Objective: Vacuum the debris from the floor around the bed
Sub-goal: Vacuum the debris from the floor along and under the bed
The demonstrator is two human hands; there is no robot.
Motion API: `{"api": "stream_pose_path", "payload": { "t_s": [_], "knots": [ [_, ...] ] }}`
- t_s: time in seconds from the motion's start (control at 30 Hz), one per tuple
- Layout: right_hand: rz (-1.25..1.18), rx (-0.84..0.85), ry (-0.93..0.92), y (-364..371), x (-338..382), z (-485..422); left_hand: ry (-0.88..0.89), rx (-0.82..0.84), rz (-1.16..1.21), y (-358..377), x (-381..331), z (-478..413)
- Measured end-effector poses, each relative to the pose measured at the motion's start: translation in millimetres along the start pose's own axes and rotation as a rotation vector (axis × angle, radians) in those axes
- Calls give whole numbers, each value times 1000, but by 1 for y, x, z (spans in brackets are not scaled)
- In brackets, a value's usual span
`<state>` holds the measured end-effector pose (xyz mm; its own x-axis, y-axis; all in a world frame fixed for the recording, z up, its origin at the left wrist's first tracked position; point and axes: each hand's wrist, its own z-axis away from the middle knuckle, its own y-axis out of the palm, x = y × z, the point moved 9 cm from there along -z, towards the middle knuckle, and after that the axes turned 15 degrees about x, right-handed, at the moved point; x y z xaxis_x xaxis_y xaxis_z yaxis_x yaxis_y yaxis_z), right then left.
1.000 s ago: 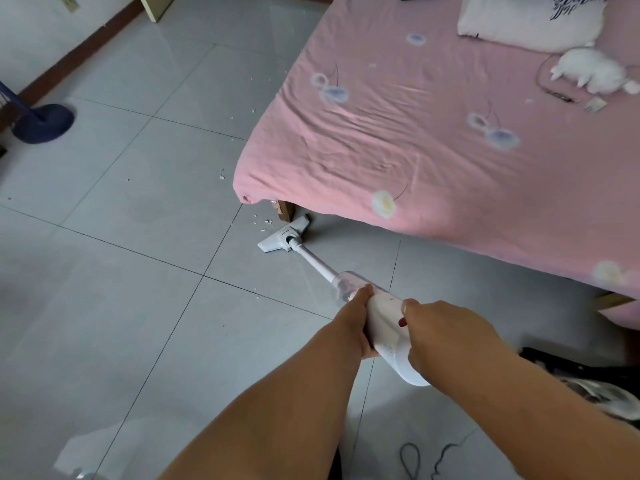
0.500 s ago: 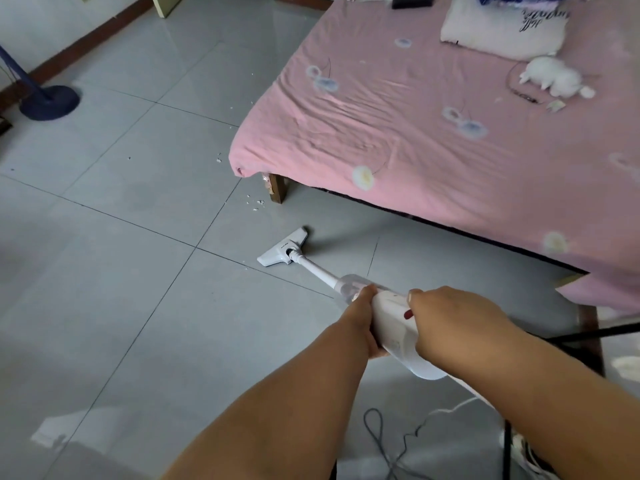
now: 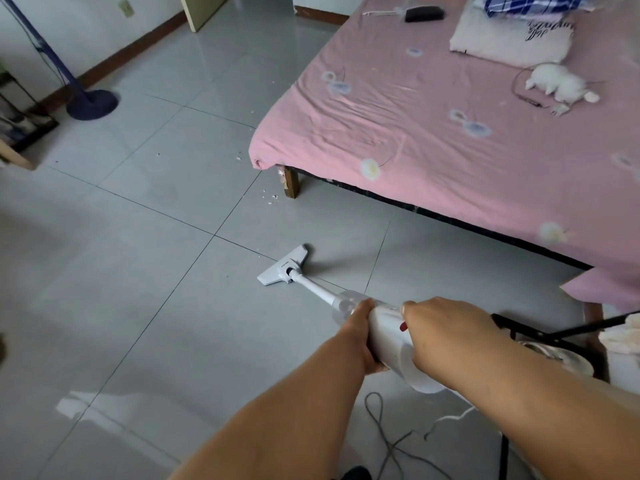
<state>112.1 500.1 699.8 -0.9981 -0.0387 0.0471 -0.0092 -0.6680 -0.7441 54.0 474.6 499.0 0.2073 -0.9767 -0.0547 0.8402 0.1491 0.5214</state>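
Risk: bed (image 3: 450, 140) overhang shades the area past the bed leg (image 3: 291, 183), bits may get missed. Vacuum's floor head (image 3: 282, 268) sits well short of that leg; a hard shove could scatter the debris (image 3: 272, 198) just beside it. Loose cord (image 3: 387, 441) loops far from the leg, could snag. Grip: left hand (image 3: 362, 329) and right hand (image 3: 446, 339) both wrap the vacuum body (image 3: 388, 336), arms outstretched.

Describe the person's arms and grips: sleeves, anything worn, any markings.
The left forearm and right forearm are bare as far as the picture's lower edge; no sleeve shows. The left grip and right grip are ungloved hands. No ring, watch, bracelet or marking is visible on the sides that face the camera.
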Motion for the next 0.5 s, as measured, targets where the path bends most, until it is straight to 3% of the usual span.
{"api": "stream_pose_path", "payload": {
  "t_s": [0.5],
  "knots": [
    [30, -40, -123, -28, 91, -37, 55, 37, 153, -71, -54, 20]
  ]
}}
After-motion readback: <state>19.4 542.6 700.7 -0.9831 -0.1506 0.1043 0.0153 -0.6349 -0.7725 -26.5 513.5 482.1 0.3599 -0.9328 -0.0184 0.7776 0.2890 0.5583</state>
